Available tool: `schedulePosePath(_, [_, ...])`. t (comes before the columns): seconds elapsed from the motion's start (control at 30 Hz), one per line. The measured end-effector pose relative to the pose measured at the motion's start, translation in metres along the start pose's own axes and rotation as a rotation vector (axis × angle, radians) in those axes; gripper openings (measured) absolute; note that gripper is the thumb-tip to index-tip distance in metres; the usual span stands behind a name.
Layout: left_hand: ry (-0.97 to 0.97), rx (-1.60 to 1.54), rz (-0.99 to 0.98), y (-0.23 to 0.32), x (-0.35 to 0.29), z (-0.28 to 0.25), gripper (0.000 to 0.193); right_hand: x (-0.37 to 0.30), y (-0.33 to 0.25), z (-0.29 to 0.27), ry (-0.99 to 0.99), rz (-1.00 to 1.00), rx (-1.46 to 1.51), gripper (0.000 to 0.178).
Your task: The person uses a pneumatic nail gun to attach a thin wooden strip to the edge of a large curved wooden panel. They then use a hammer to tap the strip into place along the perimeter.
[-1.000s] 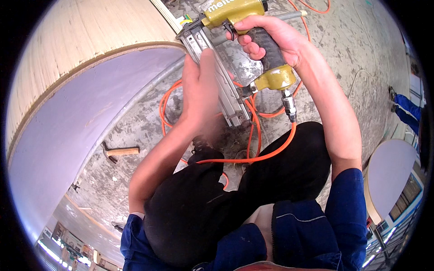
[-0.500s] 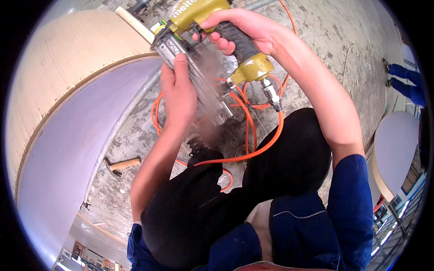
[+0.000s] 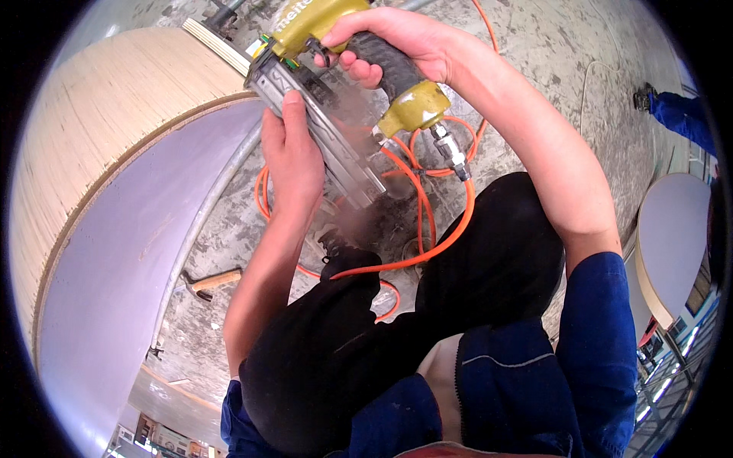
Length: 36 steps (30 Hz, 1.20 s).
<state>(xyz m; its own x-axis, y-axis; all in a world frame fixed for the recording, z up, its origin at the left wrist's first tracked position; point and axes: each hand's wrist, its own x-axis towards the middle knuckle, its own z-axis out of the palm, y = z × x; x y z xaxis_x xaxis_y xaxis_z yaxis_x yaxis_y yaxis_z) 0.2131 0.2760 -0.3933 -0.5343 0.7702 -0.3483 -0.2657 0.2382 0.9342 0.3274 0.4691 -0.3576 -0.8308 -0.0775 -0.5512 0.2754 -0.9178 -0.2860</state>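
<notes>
My right hand [image 3: 389, 47] is wrapped round the black grip of a yellow pneumatic nail gun [image 3: 416, 105], one finger near its trigger. Along the gun's metal magazine [image 3: 321, 130] lies my left hand [image 3: 294, 156], its thumb on top and the other fingers hidden beneath. The gun's nose end is up against or very close to the edge of a large curved wooden panel [image 3: 145, 69] with a pale lilac face [image 3: 145, 198]; contact is hard to make out. An orange air hose [image 3: 458, 221] runs from the fitting under the grip.
A claw hammer [image 3: 214, 282] with a wooden handle lies on the stained concrete floor [image 3: 202, 336]. Loops of hose lie around my feet. A metal tube [image 3: 202, 210] runs beside the lilac face. Another curved panel [image 3: 672, 229] stands at right, and a person's blue-clad leg [image 3: 679, 118] shows beyond.
My hands and the nail gun have shifted slightly up and left in view. The gun stays held by both hands. At far right, the other person's legs have changed position.
</notes>
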Motion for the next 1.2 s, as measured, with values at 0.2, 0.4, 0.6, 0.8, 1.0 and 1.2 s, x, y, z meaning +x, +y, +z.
schedulePosePath(0.2, [-0.004, -0.009, -0.002, 0.000, 0.001, 0.002, 0.034, -0.010, 0.004, 0.008, 0.156, -0.149, -0.219, 0.027])
schedulePosePath(0.4, [0.002, -0.040, -0.006, -0.009, 0.004, 0.002, 0.032, -0.006, 0.006, 0.007, 0.208, -0.161, -0.241, 0.028])
schedulePosePath(0.6, [-0.004, 0.016, 0.007, -0.014, 0.007, -0.003, 0.031, -0.006, 0.007, 0.013, 0.229, -0.187, -0.229, 0.027])
schedulePosePath(0.8, [-0.014, 0.076, 0.007, -0.017, 0.010, -0.003, 0.033, -0.005, 0.005, -0.004, 0.176, -0.134, -0.185, 0.027])
schedulePosePath(1.0, [-0.021, 0.073, -0.077, -0.008, 0.007, 0.000, 0.040, -0.005, 0.006, -0.005, 0.194, -0.132, -0.199, 0.028])
schedulePosePath(1.2, [-0.010, 0.031, -0.109, -0.014, 0.009, -0.003, 0.040, 0.000, 0.007, -0.003, 0.193, -0.147, -0.219, 0.027])
